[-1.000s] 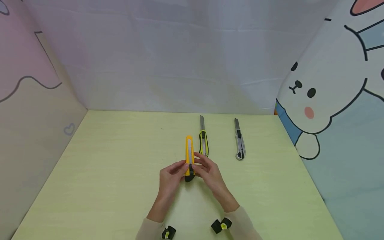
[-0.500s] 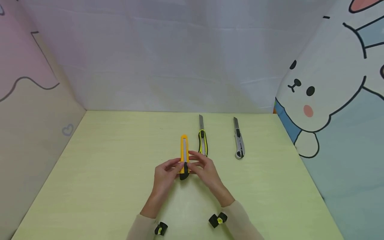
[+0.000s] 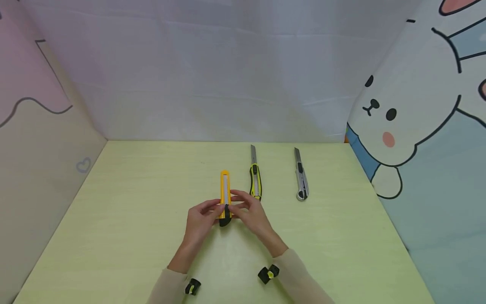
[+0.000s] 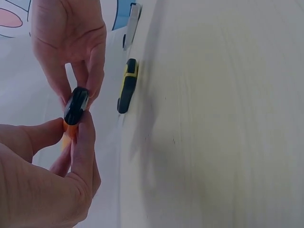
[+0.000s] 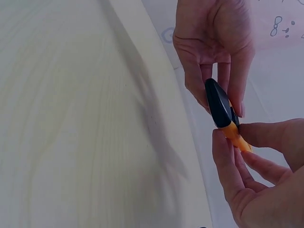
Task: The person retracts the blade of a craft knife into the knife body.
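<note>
Beside two other knives [image 3: 255, 181] [image 3: 301, 179], both hands' fingers [image 3: 212, 207] pinch the yellow knife [image 3: 225, 195]; apparently lifted.

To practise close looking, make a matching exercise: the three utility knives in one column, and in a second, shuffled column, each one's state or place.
Things:
1. orange utility knife
2. yellow-and-black utility knife
3. silver utility knife

States or places:
A. lying on the table, farthest right
B. held at its black end by both hands
C. lying on the table in the middle, blade out

Pairs: 1-B, 2-C, 3-A
</note>
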### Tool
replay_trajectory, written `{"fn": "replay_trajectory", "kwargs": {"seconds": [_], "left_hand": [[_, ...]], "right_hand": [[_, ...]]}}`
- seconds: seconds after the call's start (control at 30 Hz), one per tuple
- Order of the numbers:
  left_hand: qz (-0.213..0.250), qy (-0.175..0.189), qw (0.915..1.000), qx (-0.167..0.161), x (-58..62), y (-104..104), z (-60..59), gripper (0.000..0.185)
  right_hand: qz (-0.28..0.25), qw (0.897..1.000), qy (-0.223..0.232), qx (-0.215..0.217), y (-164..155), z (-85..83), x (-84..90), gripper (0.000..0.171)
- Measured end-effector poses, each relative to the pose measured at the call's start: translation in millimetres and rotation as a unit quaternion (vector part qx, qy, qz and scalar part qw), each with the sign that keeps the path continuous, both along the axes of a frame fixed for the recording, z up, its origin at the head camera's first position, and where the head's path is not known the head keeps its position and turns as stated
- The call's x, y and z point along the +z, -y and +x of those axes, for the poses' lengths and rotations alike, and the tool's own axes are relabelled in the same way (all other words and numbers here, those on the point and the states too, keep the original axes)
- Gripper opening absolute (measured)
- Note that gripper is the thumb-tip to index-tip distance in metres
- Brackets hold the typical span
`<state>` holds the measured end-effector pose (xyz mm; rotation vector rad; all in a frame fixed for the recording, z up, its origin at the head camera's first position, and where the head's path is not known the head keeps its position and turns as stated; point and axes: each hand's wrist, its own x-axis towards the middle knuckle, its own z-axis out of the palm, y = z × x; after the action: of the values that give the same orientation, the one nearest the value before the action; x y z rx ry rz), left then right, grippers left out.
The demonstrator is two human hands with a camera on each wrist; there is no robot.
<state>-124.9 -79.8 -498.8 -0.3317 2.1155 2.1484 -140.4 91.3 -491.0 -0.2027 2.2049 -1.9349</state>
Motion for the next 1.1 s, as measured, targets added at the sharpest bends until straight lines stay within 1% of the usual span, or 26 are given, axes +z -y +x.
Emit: {"fn": "replay_trajectory", "kwargs": {"seconds": [0.33, 0.6, 0.83, 1.0, 1.1], "left_hand": [[-0.046, -0.009, 0.9989, -0.003, -1.6, 12, -1.0, 0.032], [-0.084, -0.005, 0.9965, -0.004, -3.0, 24, -1.8, 0.033], [-0.098, -0.007, 0.9951, -0.008, -4.9, 31, -0.3, 0.030], [-0.117, 0.000, 0.9930, -0.015, -6.9, 37, 1.2, 0.031], [-0.125, 0.003, 0.9920, -0.017, -8.7, 41, 2.0, 0.031]], "right_hand": [[0.006, 1.000, -0.014, 0.004, 15, -3.0, -1.2, 0.046], [0.017, 1.000, -0.003, 0.004, 28, -6.0, -6.0, 0.044], [0.043, 0.999, 0.010, -0.006, 38, -6.9, -6.4, 0.043], [0.068, 0.998, 0.016, -0.005, 44, -6.2, -9.1, 0.042], [0.072, 0.997, 0.013, 0.000, 48, -5.4, -11.2, 0.042]]}}
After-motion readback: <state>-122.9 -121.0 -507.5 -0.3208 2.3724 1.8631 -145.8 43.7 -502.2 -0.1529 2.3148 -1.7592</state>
